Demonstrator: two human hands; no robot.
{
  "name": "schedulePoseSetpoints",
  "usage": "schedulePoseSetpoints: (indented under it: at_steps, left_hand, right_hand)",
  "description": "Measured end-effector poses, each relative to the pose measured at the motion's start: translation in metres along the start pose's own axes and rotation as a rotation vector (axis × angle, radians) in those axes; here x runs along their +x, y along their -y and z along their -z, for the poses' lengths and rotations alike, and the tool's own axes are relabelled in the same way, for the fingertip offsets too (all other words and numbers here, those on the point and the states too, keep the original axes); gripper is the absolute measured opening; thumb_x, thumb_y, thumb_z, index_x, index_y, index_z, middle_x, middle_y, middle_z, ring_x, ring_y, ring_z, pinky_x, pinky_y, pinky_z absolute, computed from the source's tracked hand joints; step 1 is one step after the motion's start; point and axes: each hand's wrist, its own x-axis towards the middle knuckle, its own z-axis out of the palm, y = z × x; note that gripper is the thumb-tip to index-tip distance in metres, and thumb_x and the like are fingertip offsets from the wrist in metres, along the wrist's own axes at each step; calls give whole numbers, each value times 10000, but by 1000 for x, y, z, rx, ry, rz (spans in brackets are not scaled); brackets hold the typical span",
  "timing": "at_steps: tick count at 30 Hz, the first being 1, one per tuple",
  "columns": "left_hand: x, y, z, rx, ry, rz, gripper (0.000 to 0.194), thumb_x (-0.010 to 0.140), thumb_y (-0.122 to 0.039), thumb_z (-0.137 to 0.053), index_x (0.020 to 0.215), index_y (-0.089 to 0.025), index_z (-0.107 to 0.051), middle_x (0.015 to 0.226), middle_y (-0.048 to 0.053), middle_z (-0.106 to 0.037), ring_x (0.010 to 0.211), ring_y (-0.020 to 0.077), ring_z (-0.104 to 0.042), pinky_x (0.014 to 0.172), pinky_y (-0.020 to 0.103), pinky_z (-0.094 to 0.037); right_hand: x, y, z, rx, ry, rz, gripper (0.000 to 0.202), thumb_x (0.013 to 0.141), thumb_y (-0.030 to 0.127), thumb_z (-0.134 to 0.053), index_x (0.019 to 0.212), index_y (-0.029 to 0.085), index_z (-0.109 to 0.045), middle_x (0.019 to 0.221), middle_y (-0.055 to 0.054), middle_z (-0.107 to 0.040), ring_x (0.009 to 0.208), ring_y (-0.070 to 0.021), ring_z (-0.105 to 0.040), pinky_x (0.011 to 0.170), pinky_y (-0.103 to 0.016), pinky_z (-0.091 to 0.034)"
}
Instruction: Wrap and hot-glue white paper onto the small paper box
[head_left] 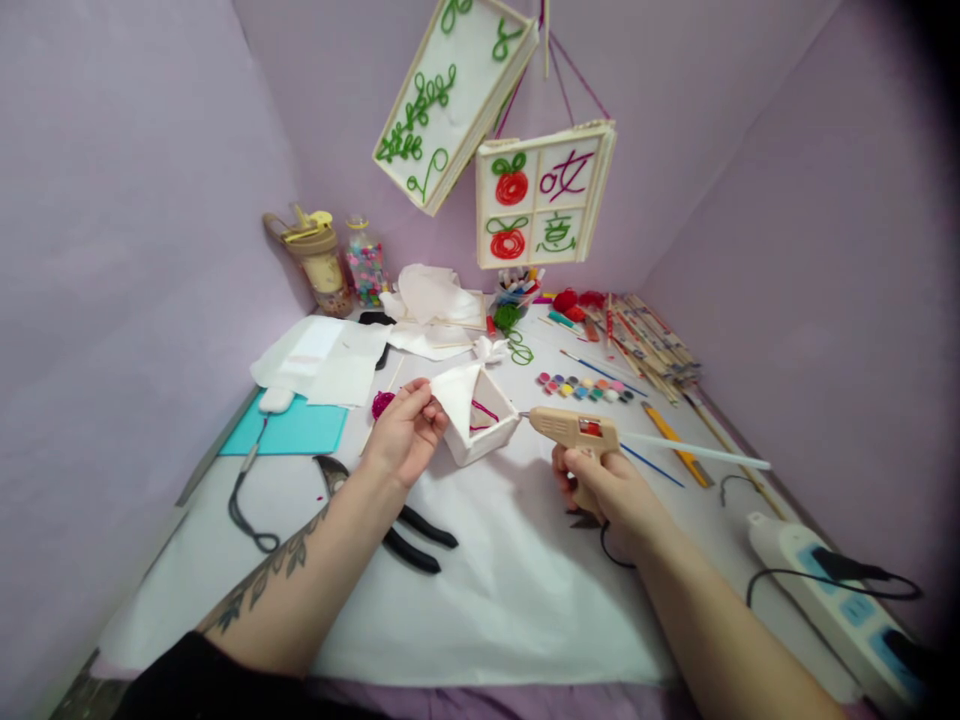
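Note:
A small white box frame (491,432) stands on the white-covered table, with dark pink yarn inside it. My left hand (409,430) pinches the corner of a white sheet (456,396) that is folded back over the frame's left side. In my right hand (600,480) is a beige glue gun (574,427), its nozzle at the frame's right corner; whether it touches cannot be made out. A long pale glue stick (697,450) sticks out of the gun's back. Behind the frame lies a crumpled white piece (491,350).
Black-handled pliers (420,540) lie below my left hand. Paint pots (585,388), brushes and a yellow cutter (677,443) lie to the right, near a power strip (832,590). Two decorated lanterns (544,200) hang above the back. A cup (324,265) stands back left.

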Motion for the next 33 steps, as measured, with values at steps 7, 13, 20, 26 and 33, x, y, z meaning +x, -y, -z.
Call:
schedulePoseSetpoints:
  at_steps: [7,13,20,26,33]
  left_hand:
    - [2,0,0,0,-9,-8,132,858,-31,-548,791,-137,-591,591,-47,-510,445,32,-492,454,134,-452]
    - [3,-2,1,9,-12,-27,117,844,-35,-554,795,-138,-578,598,-51,-516,449,29,-486,460,133,-442]
    - [7,-4,7,152,61,-134,106,802,-99,-603,875,-167,-566,652,-46,-547,509,50,-496,482,146,-396]
    - [11,-5,23,1011,84,-760,189,866,-302,-564,1006,-192,-625,983,55,-639,914,170,-594,810,306,-471]
    - [-7,-5,23,1459,585,-1099,647,922,-664,-286,1133,-224,-711,1293,136,-563,1274,316,-448,1119,534,-282]
  right_hand:
    - [-3,8,-2,-46,-47,-46,306,706,501,-617,699,205,-545,600,-1,-536,466,-123,-467,428,-254,-408]
    - [-2,7,2,-101,-26,-60,302,709,479,-636,654,199,-540,587,-1,-529,491,-124,-492,462,-246,-446]
    - [4,5,29,143,19,-101,381,741,578,-628,793,206,-564,556,11,-552,366,-104,-440,307,-201,-232]
    - [19,4,51,398,-95,-27,290,616,374,-778,772,179,-630,630,-27,-636,504,-143,-557,450,-241,-440]
    - [36,-19,64,96,-109,20,357,654,417,-798,870,156,-684,810,-63,-711,630,-158,-608,544,-239,-451]
